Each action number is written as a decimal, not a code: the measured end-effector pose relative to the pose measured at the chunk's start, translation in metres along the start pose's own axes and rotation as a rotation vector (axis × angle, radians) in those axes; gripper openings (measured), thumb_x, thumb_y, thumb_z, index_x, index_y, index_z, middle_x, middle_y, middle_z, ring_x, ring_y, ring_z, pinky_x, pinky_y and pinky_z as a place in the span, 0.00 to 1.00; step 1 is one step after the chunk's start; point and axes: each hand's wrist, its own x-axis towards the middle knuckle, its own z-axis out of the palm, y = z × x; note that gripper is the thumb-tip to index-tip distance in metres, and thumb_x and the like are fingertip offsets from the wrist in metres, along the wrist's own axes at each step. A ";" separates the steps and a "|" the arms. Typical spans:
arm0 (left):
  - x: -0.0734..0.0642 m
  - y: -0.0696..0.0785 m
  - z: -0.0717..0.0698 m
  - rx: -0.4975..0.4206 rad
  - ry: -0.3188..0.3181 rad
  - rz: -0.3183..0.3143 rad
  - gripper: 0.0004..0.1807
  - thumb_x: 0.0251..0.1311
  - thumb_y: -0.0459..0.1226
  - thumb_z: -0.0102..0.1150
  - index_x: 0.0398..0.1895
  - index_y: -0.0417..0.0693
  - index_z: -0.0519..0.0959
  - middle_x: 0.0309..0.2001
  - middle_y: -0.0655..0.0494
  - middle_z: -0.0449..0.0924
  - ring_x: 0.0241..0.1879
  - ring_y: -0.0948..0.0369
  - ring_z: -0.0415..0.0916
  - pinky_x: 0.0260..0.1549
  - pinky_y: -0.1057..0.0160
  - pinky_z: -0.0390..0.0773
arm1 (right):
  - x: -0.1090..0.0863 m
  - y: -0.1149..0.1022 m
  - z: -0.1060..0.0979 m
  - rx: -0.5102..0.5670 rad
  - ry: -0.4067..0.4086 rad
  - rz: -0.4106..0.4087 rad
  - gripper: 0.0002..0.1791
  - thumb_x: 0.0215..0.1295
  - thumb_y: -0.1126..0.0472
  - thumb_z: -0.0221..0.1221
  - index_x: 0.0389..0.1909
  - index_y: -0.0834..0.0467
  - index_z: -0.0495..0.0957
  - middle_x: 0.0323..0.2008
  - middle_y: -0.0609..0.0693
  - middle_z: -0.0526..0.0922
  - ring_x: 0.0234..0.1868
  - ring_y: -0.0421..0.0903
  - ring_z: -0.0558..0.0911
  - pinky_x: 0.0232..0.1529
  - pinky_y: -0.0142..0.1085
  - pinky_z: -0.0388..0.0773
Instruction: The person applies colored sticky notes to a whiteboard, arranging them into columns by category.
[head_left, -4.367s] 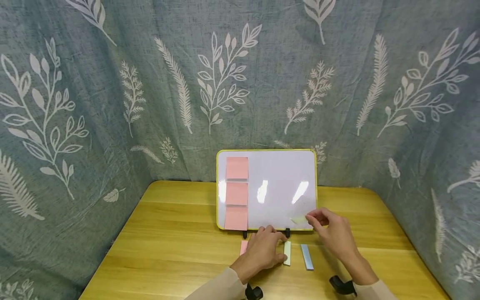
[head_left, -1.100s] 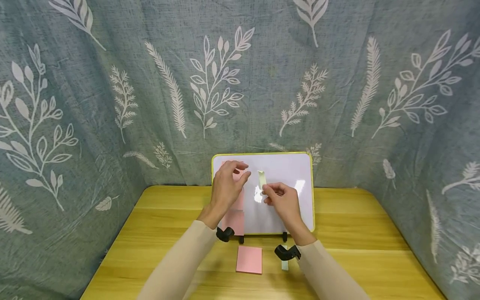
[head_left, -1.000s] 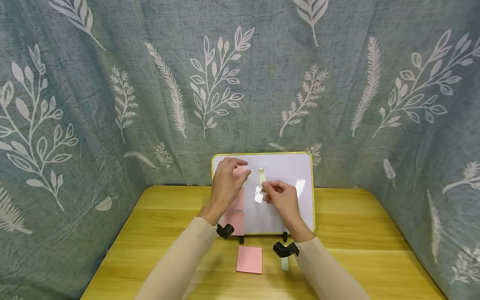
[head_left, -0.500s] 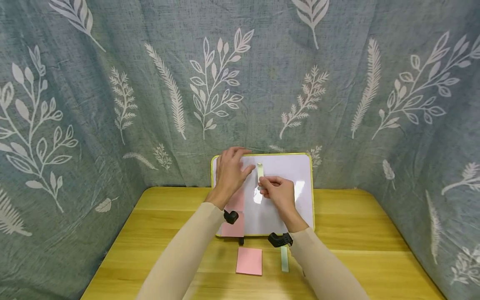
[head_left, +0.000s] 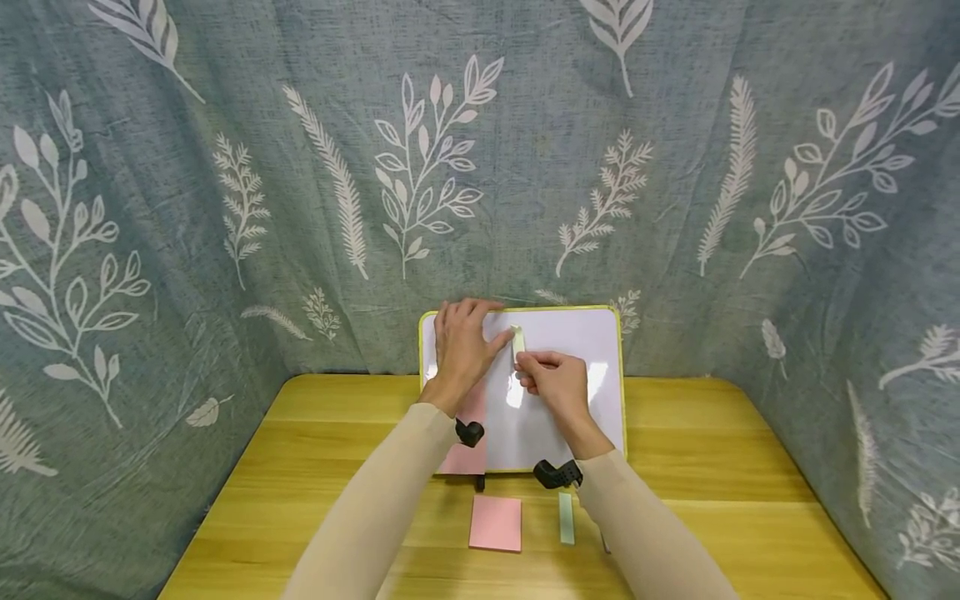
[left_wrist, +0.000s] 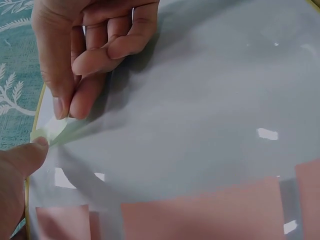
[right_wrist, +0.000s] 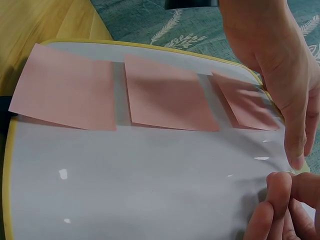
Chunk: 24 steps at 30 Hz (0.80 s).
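My right hand (head_left: 558,385) pinches the lower end of a pale green sticky note (head_left: 519,340) between thumb and fingertips, in front of the whiteboard (head_left: 555,433). The left hand (head_left: 461,346) reaches over the board's top left part, fingers spread along the top edge. In the left wrist view, its thumb (left_wrist: 27,157) presses the note's upper end close to the board's yellow rim. The note stands bent and tilted away from the board between the two hands. Three pink sticky notes are stuck in a column at the board's left; the right wrist view shows the middle one (right_wrist: 167,95).
On the wooden table (head_left: 337,467) in front of the board lie a pink sticky note pad (head_left: 496,523) and a narrow-looking green pad (head_left: 566,518). My right sleeve mostly hides another pad (head_left: 606,546). A patterned curtain (head_left: 315,208) surrounds the table.
My right hand has carried the green note from low right up to the board's upper middle. The left hand has left the pads, risen to the top edge, and now its thumb meets the note.
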 end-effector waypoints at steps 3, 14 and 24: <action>0.000 0.001 0.002 0.001 0.036 -0.001 0.26 0.71 0.53 0.83 0.68 0.60 0.90 0.64 0.50 0.88 0.68 0.44 0.82 0.91 0.33 0.59 | 0.001 -0.001 0.001 0.003 0.005 -0.005 0.17 0.81 0.55 0.76 0.55 0.65 0.94 0.41 0.55 1.00 0.27 0.36 0.91 0.35 0.30 0.91; 0.001 0.005 0.009 0.007 0.051 -0.047 0.25 0.71 0.53 0.83 0.68 0.61 0.90 0.63 0.52 0.88 0.68 0.46 0.82 0.94 0.36 0.55 | 0.001 -0.004 0.006 0.004 0.027 0.013 0.14 0.79 0.59 0.77 0.53 0.66 0.95 0.39 0.56 0.99 0.25 0.35 0.89 0.32 0.27 0.89; -0.001 0.008 0.012 -0.011 0.121 -0.046 0.25 0.66 0.51 0.88 0.63 0.59 0.92 0.60 0.51 0.89 0.67 0.46 0.83 0.92 0.34 0.58 | 0.002 -0.004 0.007 -0.009 0.031 0.015 0.13 0.78 0.60 0.77 0.52 0.65 0.95 0.39 0.56 0.99 0.25 0.35 0.90 0.31 0.28 0.88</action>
